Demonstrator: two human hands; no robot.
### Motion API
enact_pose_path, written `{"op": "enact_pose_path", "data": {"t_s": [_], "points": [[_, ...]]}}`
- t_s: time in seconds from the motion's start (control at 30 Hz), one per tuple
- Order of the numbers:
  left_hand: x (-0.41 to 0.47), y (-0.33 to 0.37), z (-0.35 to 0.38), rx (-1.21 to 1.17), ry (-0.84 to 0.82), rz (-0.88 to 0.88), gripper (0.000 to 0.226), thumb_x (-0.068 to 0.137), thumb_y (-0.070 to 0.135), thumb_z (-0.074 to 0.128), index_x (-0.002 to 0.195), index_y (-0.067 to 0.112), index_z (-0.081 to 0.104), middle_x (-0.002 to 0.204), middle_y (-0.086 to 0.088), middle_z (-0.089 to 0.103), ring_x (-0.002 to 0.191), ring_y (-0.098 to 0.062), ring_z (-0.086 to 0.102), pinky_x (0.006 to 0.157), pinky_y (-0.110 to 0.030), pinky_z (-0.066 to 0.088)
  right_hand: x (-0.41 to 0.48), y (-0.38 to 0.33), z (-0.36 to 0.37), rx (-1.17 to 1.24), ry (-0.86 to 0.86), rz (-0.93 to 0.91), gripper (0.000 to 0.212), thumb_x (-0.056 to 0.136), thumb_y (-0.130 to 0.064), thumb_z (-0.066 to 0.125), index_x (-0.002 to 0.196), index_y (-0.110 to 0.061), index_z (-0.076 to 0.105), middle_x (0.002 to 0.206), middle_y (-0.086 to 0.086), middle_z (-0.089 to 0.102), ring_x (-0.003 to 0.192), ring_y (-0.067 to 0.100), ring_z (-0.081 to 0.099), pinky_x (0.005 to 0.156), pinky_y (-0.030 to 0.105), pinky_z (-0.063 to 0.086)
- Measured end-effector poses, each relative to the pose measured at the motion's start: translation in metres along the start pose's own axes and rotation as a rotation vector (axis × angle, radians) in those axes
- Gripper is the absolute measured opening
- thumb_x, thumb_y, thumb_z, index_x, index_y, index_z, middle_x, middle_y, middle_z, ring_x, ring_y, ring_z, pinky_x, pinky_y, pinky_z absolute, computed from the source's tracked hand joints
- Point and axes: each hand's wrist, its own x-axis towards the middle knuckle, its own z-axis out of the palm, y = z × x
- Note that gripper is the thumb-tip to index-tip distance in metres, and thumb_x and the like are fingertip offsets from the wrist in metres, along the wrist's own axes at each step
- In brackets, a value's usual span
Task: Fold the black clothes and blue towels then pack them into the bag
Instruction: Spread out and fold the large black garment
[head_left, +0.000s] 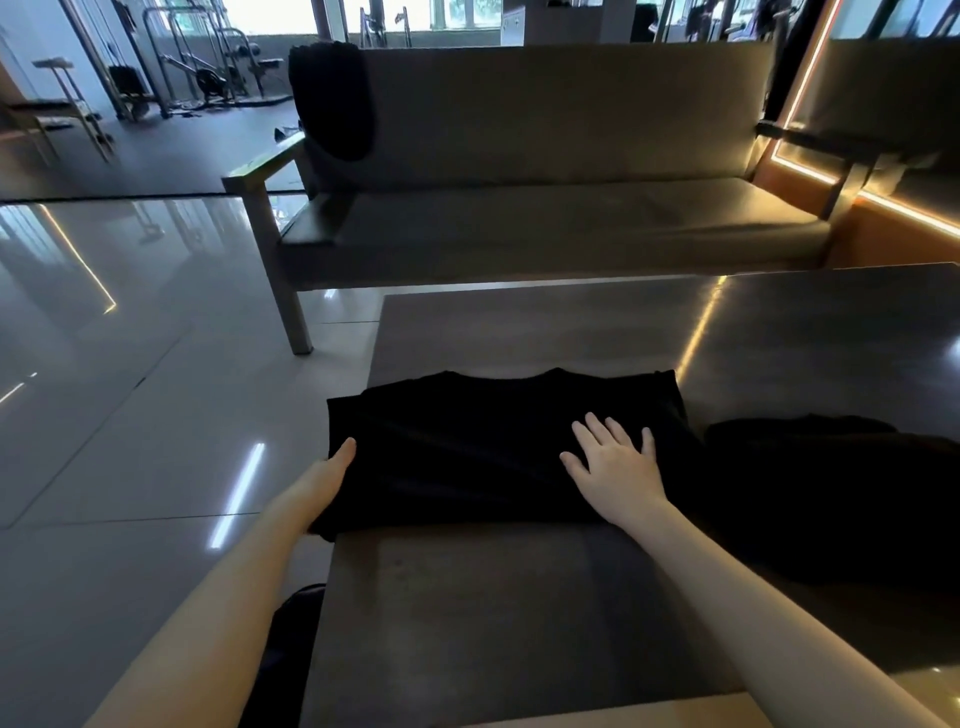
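Note:
A black garment (467, 447), partly folded, lies across the left part of the dark table (519, 613), its left end hanging over the table's edge. My right hand (615, 467) lies flat on it with fingers spread. My left hand (332, 473) is at the garment's left edge; its fingers are tucked under the cloth and only the thumb shows. More black cloth (841, 493) lies heaped on the table to the right. Another black garment (332, 98) hangs over the left end of the sofa's backrest. No blue towel or bag shows.
A long grey sofa (545, 223) stands just beyond the table. Glossy tiled floor (130, 389) spreads to the left, with gym equipment (208, 67) far back. An orange wall with light strips (883, 197) is at the right.

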Motion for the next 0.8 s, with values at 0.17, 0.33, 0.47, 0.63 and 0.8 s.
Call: {"op": "enact_pose_path", "data": {"t_s": [0.17,0.33,0.47,0.63,0.8], "points": [[-0.006,-0.016,-0.015,-0.138,-0.080,-0.137,0.065,0.075,0.068,0.061,0.109,0.013,0.057,0.104,-0.013,0.064,0.093,-0.028,0.062,0.074,-0.037,0.053,-0.004,-0.005,-0.002,-0.018,-0.020,0.017,0.055,0.102,-0.045,0.024,0.152,-0.023,0.017,0.160,-0.002,0.011,0.147,0.021,0.007,0.116,0.053,0.005],[-0.021,-0.011,-0.035,-0.186,-0.079,-0.133,0.047,0.075,0.042,0.076,0.104,0.008,0.059,0.083,-0.008,0.061,0.073,-0.019,0.055,0.060,-0.029,0.043,-0.015,-0.005,-0.002,-0.031,-0.022,0.021,0.054,0.102,-0.043,0.023,0.152,-0.023,0.017,0.160,-0.002,0.011,0.147,0.020,0.007,0.116,0.051,0.004],[-0.037,0.012,-0.035,-0.156,0.059,0.004,0.044,0.076,0.020,0.078,0.110,-0.001,0.061,0.084,-0.012,0.064,0.074,-0.023,0.060,0.061,-0.030,0.047,-0.020,-0.006,-0.006,-0.009,-0.052,0.026,0.053,0.102,-0.042,0.025,0.151,-0.023,0.020,0.160,-0.002,0.013,0.147,0.020,0.008,0.116,0.051,0.003],[-0.072,0.070,-0.005,0.173,0.159,0.324,0.039,0.074,0.008,0.078,0.109,0.001,0.062,0.100,-0.017,0.066,0.086,-0.027,0.062,0.072,-0.032,0.050,-0.031,-0.007,-0.009,0.088,-0.016,0.034,0.054,0.101,-0.038,0.034,0.150,-0.020,0.023,0.160,-0.001,0.013,0.147,0.018,0.011,0.117,0.048,0.004],[-0.096,0.094,0.045,0.607,0.159,0.497,0.071,0.073,0.013,0.074,0.138,0.015,0.045,0.120,-0.013,0.057,0.105,-0.027,0.059,0.085,-0.035,0.052,-0.041,-0.003,-0.006,0.137,0.033,0.029,0.054,0.100,-0.037,0.037,0.150,-0.018,0.024,0.159,0.000,0.018,0.146,0.016,0.014,0.119,0.043,0.005]]}}
